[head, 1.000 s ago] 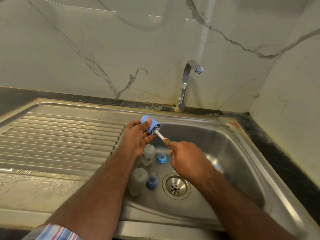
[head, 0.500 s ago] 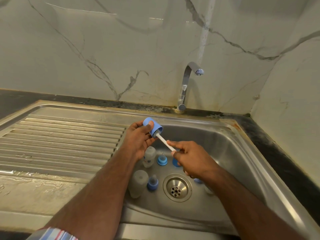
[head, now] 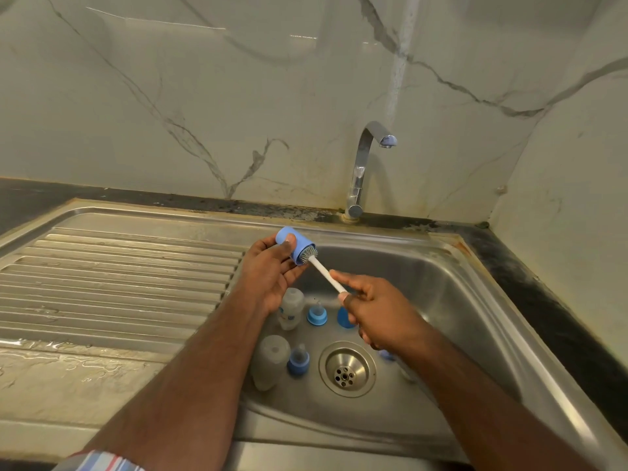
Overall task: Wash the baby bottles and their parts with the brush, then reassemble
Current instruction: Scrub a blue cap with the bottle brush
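A stainless steel sink [head: 475, 300] with a round drain [head: 347, 368] adjoins a ribbed drainboard [head: 119, 277], with a chrome faucet [head: 362, 164] mounted before a veined marble wall [head: 238, 96].

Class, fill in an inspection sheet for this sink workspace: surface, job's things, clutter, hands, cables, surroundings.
Surface: steel sink with ribbed, wet drainboard.
Job's things: blue cap with brush head inside; two bottles and blue teat parts in the basin by the drain.
Clutter: nothing seen.
Hands: left hand grips the cap; right hand pinches the brush handle.
Cables: nothing seen.
Surroundings: marble wall, tap not running.
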Demonstrator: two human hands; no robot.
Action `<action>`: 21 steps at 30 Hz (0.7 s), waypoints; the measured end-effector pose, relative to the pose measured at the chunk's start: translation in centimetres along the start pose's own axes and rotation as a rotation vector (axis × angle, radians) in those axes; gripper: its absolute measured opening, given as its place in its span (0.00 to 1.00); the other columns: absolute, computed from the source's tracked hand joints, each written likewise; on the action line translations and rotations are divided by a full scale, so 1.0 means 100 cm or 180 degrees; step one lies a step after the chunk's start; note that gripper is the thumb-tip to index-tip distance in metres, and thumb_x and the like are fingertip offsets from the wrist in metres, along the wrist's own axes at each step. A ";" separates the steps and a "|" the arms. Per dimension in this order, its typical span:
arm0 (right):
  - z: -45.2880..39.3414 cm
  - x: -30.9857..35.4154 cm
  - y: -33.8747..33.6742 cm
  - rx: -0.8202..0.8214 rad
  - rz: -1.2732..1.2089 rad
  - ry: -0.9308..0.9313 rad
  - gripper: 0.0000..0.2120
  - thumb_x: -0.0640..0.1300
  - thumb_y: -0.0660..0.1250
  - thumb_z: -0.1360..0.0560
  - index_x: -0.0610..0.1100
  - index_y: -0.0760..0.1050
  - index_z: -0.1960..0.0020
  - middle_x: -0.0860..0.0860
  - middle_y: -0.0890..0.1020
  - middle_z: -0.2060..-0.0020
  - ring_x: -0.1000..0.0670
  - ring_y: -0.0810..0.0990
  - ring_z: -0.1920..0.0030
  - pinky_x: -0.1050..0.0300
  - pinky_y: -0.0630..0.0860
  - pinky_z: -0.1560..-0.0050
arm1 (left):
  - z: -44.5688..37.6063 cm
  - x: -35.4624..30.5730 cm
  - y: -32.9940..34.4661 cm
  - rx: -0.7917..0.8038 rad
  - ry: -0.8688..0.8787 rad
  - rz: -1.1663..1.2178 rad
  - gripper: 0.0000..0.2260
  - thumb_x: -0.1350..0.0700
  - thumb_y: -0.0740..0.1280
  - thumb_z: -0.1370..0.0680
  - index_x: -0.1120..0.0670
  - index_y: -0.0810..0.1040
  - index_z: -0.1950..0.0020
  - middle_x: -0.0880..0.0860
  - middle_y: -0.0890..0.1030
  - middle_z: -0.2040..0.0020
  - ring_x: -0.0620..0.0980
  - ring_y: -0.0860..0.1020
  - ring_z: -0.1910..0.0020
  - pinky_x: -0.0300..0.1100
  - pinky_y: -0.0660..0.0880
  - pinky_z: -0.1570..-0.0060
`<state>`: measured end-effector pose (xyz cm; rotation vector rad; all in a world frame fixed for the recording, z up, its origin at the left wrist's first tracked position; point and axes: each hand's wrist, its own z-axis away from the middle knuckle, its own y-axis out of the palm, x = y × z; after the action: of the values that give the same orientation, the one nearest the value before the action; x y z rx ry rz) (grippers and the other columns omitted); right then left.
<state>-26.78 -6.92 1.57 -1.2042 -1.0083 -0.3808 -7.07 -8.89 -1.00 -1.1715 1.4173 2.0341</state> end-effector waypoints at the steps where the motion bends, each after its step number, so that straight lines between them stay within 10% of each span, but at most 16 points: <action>1: -0.001 -0.001 0.003 -0.0170 0.0517 -0.0140 0.21 0.45 0.60 0.16 0.60 0.68 0.26 0.58 0.78 0.60 0.57 0.74 0.67 0.64 0.71 0.65 | 0.000 0.001 0.000 0.0016 -0.0003 -0.0014 0.13 0.60 0.69 0.19 0.61 0.74 0.37 0.63 0.84 0.46 0.57 0.87 0.52 0.48 0.85 0.56; 4: -0.003 -0.003 0.012 -0.0280 0.1513 -0.0301 0.23 0.47 0.57 0.15 0.60 0.61 0.22 0.53 0.79 0.54 0.54 0.76 0.61 0.58 0.76 0.59 | 0.003 0.003 0.001 0.0132 -0.0024 -0.0123 0.11 0.61 0.68 0.19 0.61 0.74 0.38 0.64 0.84 0.45 0.57 0.86 0.51 0.49 0.85 0.54; 10: -0.002 -0.001 0.004 0.0356 -0.0519 0.0241 0.21 0.43 0.61 0.17 0.62 0.70 0.28 0.49 0.76 0.67 0.55 0.68 0.78 0.60 0.66 0.78 | 0.000 0.000 -0.001 0.0121 -0.0006 -0.0083 0.14 0.60 0.68 0.19 0.62 0.74 0.35 0.62 0.84 0.47 0.54 0.86 0.56 0.43 0.83 0.61; 17: 0.000 -0.004 0.012 -0.0135 0.0829 -0.0146 0.22 0.47 0.59 0.16 0.62 0.65 0.24 0.59 0.76 0.59 0.59 0.72 0.70 0.67 0.66 0.67 | 0.003 0.002 0.001 0.0199 -0.0037 -0.0150 0.12 0.60 0.68 0.19 0.61 0.74 0.36 0.64 0.84 0.45 0.57 0.86 0.51 0.48 0.85 0.54; 21: 0.001 0.001 0.009 0.0339 -0.0044 0.0079 0.23 0.45 0.62 0.17 0.63 0.66 0.26 0.53 0.76 0.66 0.56 0.71 0.75 0.61 0.69 0.73 | 0.003 0.004 0.001 0.0132 -0.0034 -0.0187 0.15 0.60 0.68 0.19 0.63 0.73 0.34 0.63 0.84 0.46 0.55 0.85 0.54 0.47 0.85 0.55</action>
<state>-26.08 -6.46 1.12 -1.0949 -1.0035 -0.3480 -7.50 -8.77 -1.24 -1.1697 1.3968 1.9589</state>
